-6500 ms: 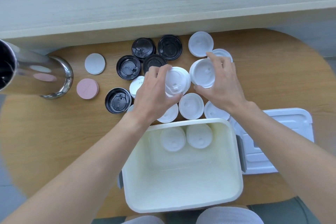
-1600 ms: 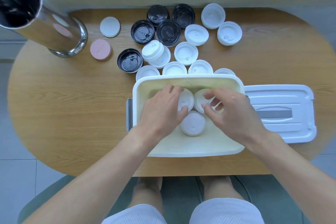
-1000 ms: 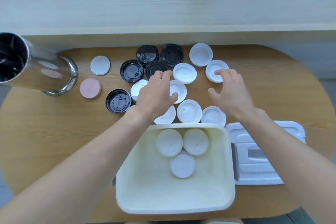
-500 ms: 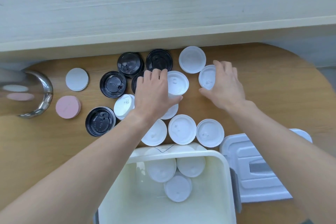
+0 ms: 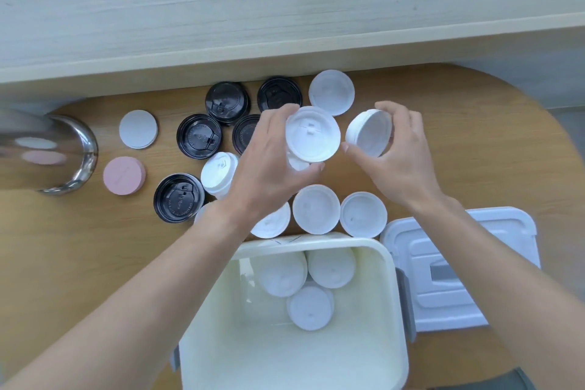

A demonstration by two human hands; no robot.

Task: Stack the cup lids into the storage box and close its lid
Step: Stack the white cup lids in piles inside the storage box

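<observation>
My left hand (image 5: 269, 165) grips a white cup lid (image 5: 311, 136), lifted above the table with another white lid partly hidden under it. My right hand (image 5: 400, 161) holds a second white lid (image 5: 368, 133), tilted on edge. The open cream storage box (image 5: 391, 266) stands in front of me with three white lids (image 5: 311, 307) lying at its far end. Several more white lids (image 5: 316, 214) lie on the table just beyond the box. Several black lids (image 5: 199, 136) lie farther left. The box's white lid (image 5: 449, 294) rests to the right of the box.
A shiny steel cylinder (image 5: 66, 155) lies at the left on the round wooden table (image 5: 95, 247). A white disc (image 5: 138, 129) and a pink disc (image 5: 124, 175) lie beside it. A pale wooden ledge (image 5: 285, 9) runs behind the table.
Both hands have lifted their white lids off the table and drawn them back towards me. The right lid is now tilted on edge. The view shifted slightly.
</observation>
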